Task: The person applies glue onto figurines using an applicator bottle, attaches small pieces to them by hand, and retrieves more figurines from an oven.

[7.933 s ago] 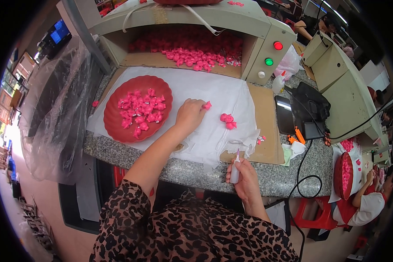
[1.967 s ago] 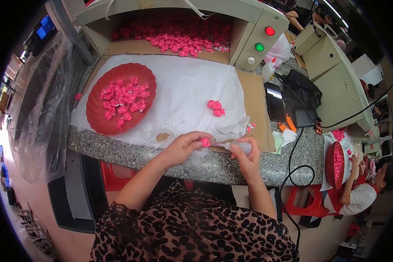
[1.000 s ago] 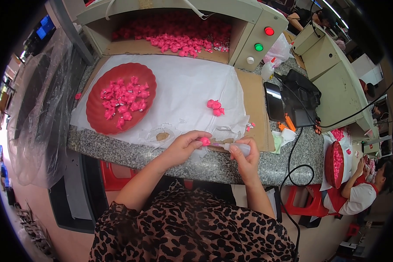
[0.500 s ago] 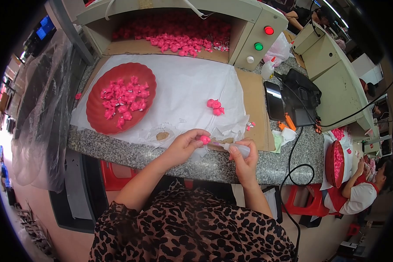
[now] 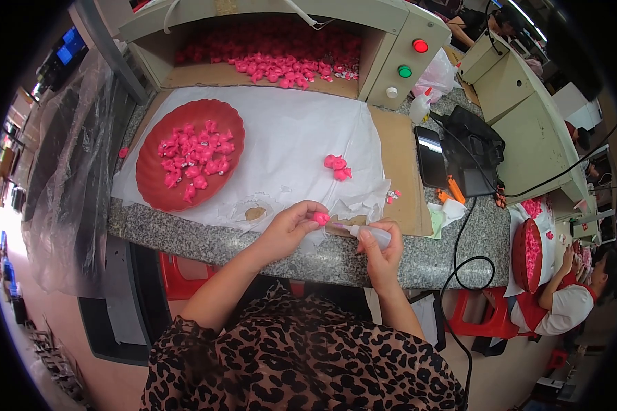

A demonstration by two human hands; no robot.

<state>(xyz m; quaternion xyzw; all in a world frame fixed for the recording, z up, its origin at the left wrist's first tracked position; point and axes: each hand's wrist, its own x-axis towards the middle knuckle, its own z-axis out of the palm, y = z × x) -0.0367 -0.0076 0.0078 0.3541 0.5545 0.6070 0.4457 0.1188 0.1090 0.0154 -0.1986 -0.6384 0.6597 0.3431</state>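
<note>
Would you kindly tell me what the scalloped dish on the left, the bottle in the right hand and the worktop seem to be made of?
Scalloped dish: probably smooth, fairly matte plastic, given its moulded wavy rim. Held bottle: likely soft plastic, its wall whitish and translucent. Worktop: apparently smooth stone, perhaps granite, from its grey speckling.

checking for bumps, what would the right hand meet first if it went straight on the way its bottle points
Probably the pink toy in the left hand, bottle tip leading, though depth is unclear.

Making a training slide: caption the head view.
Left hand holds a pink piece, right hand a squeeze bottle; a red dish of pink figures sits at left.
</note>
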